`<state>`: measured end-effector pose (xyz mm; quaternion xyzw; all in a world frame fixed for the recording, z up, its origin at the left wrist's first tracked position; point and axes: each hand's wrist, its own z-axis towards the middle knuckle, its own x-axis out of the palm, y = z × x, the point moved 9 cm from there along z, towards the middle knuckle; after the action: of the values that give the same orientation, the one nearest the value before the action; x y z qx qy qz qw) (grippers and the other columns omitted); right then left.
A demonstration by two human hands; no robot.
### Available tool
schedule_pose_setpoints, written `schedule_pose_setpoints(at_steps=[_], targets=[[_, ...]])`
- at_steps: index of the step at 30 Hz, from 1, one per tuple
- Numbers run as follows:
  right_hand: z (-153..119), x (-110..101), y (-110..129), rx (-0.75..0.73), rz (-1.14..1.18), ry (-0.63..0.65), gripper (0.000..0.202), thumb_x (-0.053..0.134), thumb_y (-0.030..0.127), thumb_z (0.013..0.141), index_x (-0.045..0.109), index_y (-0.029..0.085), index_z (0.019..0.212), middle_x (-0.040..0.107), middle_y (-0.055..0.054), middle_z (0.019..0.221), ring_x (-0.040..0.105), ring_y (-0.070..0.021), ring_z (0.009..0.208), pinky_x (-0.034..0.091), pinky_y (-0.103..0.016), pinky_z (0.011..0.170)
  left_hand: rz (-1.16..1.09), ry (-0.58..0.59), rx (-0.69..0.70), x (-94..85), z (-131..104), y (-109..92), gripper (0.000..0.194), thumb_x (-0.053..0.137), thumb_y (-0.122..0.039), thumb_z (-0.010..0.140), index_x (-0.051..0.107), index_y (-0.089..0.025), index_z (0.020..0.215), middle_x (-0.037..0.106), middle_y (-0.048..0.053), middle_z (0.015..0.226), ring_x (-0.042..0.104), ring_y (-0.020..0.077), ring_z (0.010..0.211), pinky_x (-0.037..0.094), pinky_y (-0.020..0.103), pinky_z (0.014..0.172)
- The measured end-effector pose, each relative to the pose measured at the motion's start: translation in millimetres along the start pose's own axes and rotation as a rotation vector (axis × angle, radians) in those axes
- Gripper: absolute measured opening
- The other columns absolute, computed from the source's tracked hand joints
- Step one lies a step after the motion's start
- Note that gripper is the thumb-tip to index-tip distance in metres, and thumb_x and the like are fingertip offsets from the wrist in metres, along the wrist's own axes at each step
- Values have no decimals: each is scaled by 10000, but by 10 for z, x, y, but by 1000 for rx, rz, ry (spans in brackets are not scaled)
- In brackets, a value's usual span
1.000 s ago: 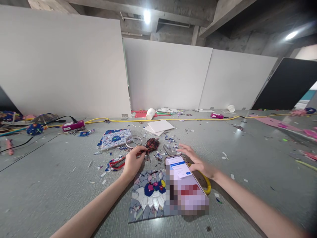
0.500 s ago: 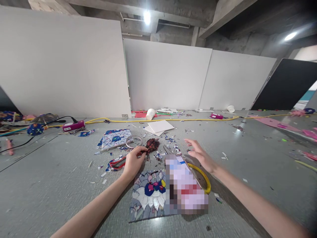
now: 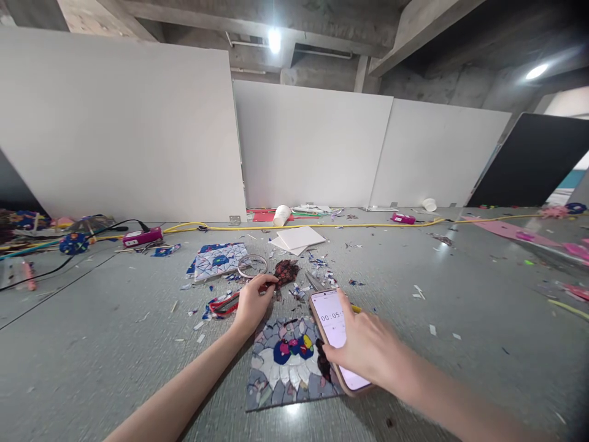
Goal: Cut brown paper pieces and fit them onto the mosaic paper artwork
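Note:
A bunch of dark red and black patterned material (image 3: 286, 271) is pinched at its near end by my left hand (image 3: 255, 302). Red looped handles (image 3: 224, 305) lie beside that hand, partly hidden. My right hand (image 3: 363, 337) is over a phone (image 3: 330, 316) with a lit timer screen, thumb at its left edge and index finger near its top. The phone overlaps the right side of a mosaic-like panel (image 3: 280, 374) with grey, white and blue pieces. Metal blades (image 3: 313, 281) point out above the phone; a yellow handle beside it is mostly covered.
A roll of tape (image 3: 252, 276) leans by blue and white patterned panels (image 3: 218, 261). White sheets (image 3: 299, 238), a paper cup (image 3: 281, 215), a yellow cable (image 3: 322, 227) and purple power sockets (image 3: 143, 236) lie farther back, before white boards (image 3: 313, 144). Small scraps are scattered around.
My right hand has moved left and down onto the phone, its fingers now at the edges. The phone's screen shows timer digits. My left hand keeps its pinch on the dark bunch.

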<state>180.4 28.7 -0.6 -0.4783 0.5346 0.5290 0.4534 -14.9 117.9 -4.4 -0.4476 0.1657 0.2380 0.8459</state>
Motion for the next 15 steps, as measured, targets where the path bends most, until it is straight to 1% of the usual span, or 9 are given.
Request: schedule_pose_setpoints(at_steps=[3,6,9,12,15], targets=[[-12,3,0,11,-7,11,862,530,480,622,244,107,1345,651,-185,840,607,-336,773,426,-386,608,-6,-4,4,-4,0,-8,191,466,-173,682,631,-206,774,661,11,819,595,178,800,441,289,749],[-36,34,15,8,-4,15,887,554,468,604,233,99,1344,647,-187,848,605,-337,789,421,-375,615,-9,-8,0,-8,-2,-10,191,467,-174,678,633,-205,768,664,10,816,597,179,801,442,287,748],[26,17,-25,12,-3,-27,906,571,444,596,213,84,1347,643,-191,849,607,-336,785,418,-359,596,-7,-13,-12,-12,-6,-3,189,468,-174,678,631,-202,771,663,17,818,598,181,796,441,294,748],[271,-102,-173,39,-8,-102,938,585,469,597,190,69,1348,638,-199,865,613,-323,778,418,-340,585,-5,-13,-21,-11,-9,5,187,467,-177,681,628,-201,774,662,24,826,596,185,798,442,299,742],[667,-236,-412,105,-14,-165,982,601,484,602,142,37,1346,637,-202,890,614,-309,807,423,-329,615,-5,-11,-24,-7,-11,11,189,464,-179,681,627,-206,773,661,23,829,594,187,806,441,305,749]])
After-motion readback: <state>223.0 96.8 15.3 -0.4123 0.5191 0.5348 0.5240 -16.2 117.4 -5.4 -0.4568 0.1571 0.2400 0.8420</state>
